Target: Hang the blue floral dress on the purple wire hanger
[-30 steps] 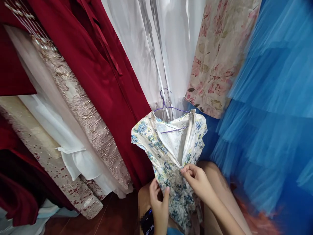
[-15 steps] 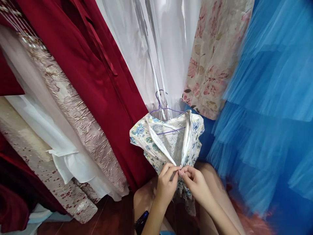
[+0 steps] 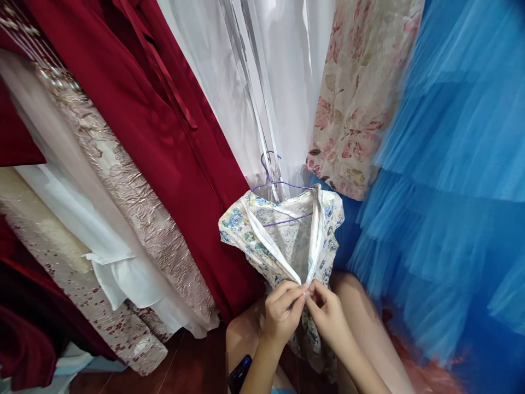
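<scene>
"What's in the left hand (image 3: pixel 283 312) and right hand (image 3: pixel 327 314)?"

"Both pinch the dress (image 3: pixel 287 246) at the base of its open neckline; they meet there, hiding the exact spot."

"Where's the dress?"

"On a purple hanger (image 3: pixel 287 220), its lower part between the legs (image 3: pixel 369 323)."

"Anything in the way?"

"The left forearm (image 3: pixel 260 364) partly covers a phone (image 3: pixel 240 373). Red cloth (image 3: pixel 172 148) hangs left, white cloth (image 3: pixel 287 82) behind, blue tulle (image 3: pixel 435 164) right."

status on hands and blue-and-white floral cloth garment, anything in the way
Left hand, right hand: pinching cloth close together. Floral cloth garment: on purple wire hanger, neckline open. No obstruction visible at hands.
</scene>
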A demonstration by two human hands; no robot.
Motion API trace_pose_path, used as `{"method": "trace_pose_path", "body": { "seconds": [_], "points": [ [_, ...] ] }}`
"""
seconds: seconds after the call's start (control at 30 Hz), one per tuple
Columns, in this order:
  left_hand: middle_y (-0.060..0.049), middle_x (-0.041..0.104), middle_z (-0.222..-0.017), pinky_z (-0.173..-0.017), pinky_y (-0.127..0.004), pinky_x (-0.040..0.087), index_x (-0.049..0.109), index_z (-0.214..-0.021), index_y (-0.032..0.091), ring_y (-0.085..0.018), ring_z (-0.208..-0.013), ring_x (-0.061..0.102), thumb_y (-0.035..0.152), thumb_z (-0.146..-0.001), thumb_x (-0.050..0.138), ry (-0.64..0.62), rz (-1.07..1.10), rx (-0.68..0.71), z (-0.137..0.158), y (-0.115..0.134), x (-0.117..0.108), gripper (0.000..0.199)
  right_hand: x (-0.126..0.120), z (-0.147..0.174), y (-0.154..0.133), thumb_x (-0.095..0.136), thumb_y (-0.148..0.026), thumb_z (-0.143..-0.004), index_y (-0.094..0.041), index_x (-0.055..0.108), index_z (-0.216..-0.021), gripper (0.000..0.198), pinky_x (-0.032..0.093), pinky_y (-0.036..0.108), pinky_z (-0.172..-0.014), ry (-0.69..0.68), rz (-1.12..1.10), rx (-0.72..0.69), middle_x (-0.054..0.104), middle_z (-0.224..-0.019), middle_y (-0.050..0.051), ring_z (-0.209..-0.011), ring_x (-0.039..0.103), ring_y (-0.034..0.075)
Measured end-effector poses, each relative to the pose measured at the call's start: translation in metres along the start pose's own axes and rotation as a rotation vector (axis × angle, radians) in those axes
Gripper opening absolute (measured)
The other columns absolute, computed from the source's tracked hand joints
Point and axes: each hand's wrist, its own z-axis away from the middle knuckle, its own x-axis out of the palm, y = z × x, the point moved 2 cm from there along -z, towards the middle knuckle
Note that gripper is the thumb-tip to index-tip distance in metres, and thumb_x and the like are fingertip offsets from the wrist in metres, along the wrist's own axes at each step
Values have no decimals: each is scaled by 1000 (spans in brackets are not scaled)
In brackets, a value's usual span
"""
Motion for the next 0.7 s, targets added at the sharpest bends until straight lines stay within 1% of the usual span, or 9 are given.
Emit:
{"method": "trace_pose_path", "body": {
  "seconds": [0.07,0.13,0.23,0.37,0.47,0.53,0.6,0.67,0.7],
  "points": [
    [-4,70,-82,-74,-29,52,74,-97,22,-17,-78,64,10,-86,62,-4,-59,29,-16,2,-5,20,1,1,0,55,-38,-91,-20,45,-71,28,31,25,-57,-9,6,-11,46,-66,-3,-61,41,14],
    [-3,68,-76,-70,-29,50,73,-87,21,-17,-73,63,14,-87,62,40,-93,30,-41,3,-13,14,1,4,2,56,-38,-90,-21,42,-70,30,29,25,-56,-29,7,-8,41,-64,-4,-60,38,13],
    [-3,66,-76,-68,-28,47,72,-81,19,-16,-72,61,21,-89,62,129,-102,15,-93,0,-28,13,-1,8,6,55,-40,-91,-21,40,-71,32,29,25,-57,-58,19,6,39,-64,-4,-60,37,13],
    [-3,67,-74,-77,-32,46,71,-74,20,-19,-79,59,27,-87,66,211,-189,81,-169,-6,-46,15,-7,10,12,52,-43,-93,-21,38,-71,34,28,25,-58,-64,51,10,35,-64,-5,-61,36,13],
    [-3,66,-75,-83,-34,46,72,-74,21,-21,-85,58,30,-84,69,259,-267,121,-211,-10,-55,13,-10,11,20,52,-44,-93,-21,37,-71,34,27,25,-57,-61,71,12,35,-63,-5,-60,35,13],
    [-4,65,-82,-81,-33,48,73,-75,21,-21,-88,59,31,-82,70,310,-254,129,-226,-12,-60,12,-10,11,27,52,-43,-93,-21,38,-71,34,27,26,-57,-67,80,12,36,-63,-5,-60,35,13],
    [-6,65,-94,-78,-31,50,74,-77,19,-21,-93,61,31,-82,71,351,-187,121,-230,-13,-63,12,-9,13,35,53,-43,-92,-21,38,-71,33,28,26,-57,-72,83,21,38,-63,-4,-61,36,13],
    [-7,67,-100,-78,-30,52,75,-81,18,-20,-95,64,30,-83,70,331,-94,93,-225,-14,-64,13,-9,13,39,55,-43,-90,-20,42,-71,32,29,26,-58,-85,81,41,41,-64,-4,-61,39,13],
    [-7,69,-99,-79,-30,53,75,-84,18,-20,-94,66,30,-84,69,303,-60,71,-221,-14,-64,14,-10,11,37,56,-43,-90,-20,46,-72,31,30,26,-58,-91,74,55,44,-64,-3,-61,41,14]
  ]
}}
